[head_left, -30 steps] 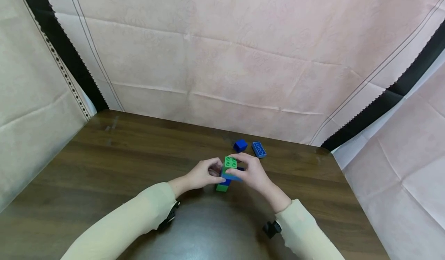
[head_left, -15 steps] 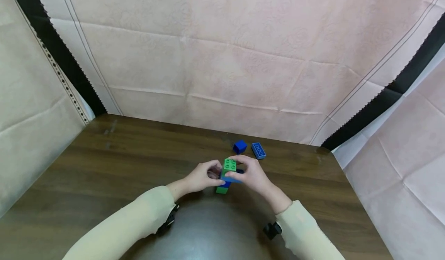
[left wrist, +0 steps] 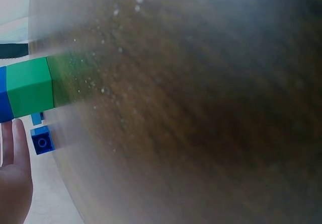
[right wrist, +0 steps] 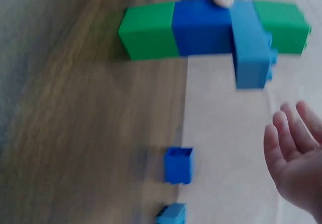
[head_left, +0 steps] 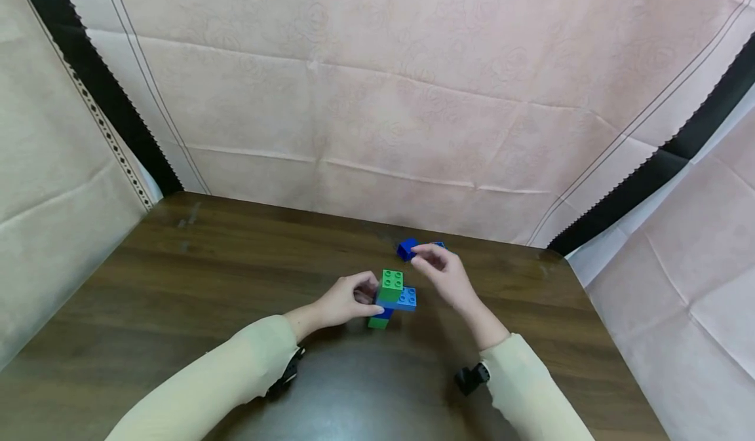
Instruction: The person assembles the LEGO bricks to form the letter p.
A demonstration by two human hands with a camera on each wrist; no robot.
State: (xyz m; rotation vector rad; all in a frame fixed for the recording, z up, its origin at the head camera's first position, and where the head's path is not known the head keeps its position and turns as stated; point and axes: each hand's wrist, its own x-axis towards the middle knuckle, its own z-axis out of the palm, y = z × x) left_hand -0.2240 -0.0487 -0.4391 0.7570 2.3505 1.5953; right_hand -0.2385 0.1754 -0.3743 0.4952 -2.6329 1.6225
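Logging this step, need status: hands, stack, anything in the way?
Left hand holds brick stack. Stack upright, green brick on top. Right hand empty, near two loose blue bricks; nothing seen in the way.

Right hand [head_left: 448, 280] off the brick stack [head_left: 390, 288], now farther from the person; fingertips overlap dark blue brick [head_left: 406, 249] in head view, contact unclear. Light blue brick [head_left: 407, 299], studded end previously covered, now exposed left of that hand. Flat blue brick [head_left: 439, 244] now mostly hidden behind it.
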